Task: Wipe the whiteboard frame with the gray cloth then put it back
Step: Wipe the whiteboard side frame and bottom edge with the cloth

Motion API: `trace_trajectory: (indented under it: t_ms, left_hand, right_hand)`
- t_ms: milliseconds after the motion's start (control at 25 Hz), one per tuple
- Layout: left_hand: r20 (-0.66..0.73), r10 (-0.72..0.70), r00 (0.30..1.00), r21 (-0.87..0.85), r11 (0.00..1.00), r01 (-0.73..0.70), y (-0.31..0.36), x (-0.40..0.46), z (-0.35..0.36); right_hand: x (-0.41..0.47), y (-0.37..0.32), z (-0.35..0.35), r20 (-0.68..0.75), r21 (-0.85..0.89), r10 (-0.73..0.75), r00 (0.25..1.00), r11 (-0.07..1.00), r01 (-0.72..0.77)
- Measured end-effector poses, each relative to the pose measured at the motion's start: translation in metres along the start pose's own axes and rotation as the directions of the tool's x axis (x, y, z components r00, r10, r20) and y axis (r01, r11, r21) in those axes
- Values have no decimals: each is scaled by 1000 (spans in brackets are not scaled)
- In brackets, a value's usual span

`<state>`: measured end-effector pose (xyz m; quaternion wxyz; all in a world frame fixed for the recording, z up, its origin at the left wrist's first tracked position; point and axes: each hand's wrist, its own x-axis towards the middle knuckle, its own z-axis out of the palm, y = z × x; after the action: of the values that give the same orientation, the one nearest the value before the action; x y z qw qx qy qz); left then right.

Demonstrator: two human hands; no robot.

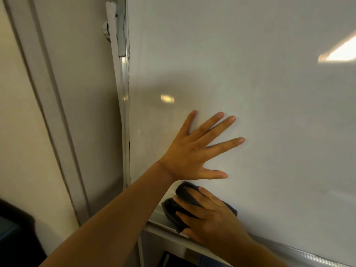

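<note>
The whiteboard [250, 83] fills the right of the view, with a metal frame: a left vertical edge [125, 112] and a bottom rail [289, 249]. My left hand [196, 151] lies flat on the board surface with fingers spread, holding nothing. Just below it, my right hand [208, 216] presses the gray cloth [185, 195] against the bottom rail near the board's lower left corner. The cloth is bunched, and much of it is hidden under my fingers.
A pale wall with a door frame moulding [57, 122] stands left of the board. A clip and gray tape [121, 35] sit on the upper left frame. A dark object [15, 228] is at the lower left, and dark items show under the rail.
</note>
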<state>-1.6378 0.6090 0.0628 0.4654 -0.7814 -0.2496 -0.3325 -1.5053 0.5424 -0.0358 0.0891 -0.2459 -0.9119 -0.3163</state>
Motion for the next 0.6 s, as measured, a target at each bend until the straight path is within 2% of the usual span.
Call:
trace_trajectory:
  t_ms: [160, 280, 480, 600]
  left_hand:
    - [-1, 7, 1000, -3, 1000, -7, -2, 0, 0]
    - [13, 3, 1000, -4, 1000, -3, -2, -1, 0]
    - [65, -10, 998, -23, 1000, 11, 6, 4, -3]
    - [114, -35, 993, -25, 999, 38, 12, 3, -7]
  right_hand:
    - [26, -8, 5, 117, -2, 15, 993, 1000, -14]
    - [23, -6, 2, 140, 5, 17, 990, 1000, -18]
    - [-27, 14, -9, -48, 140, 84, 995, 987, -77]
    - [-69, 32, -20, -71, 73, 98, 993, 993, -93]
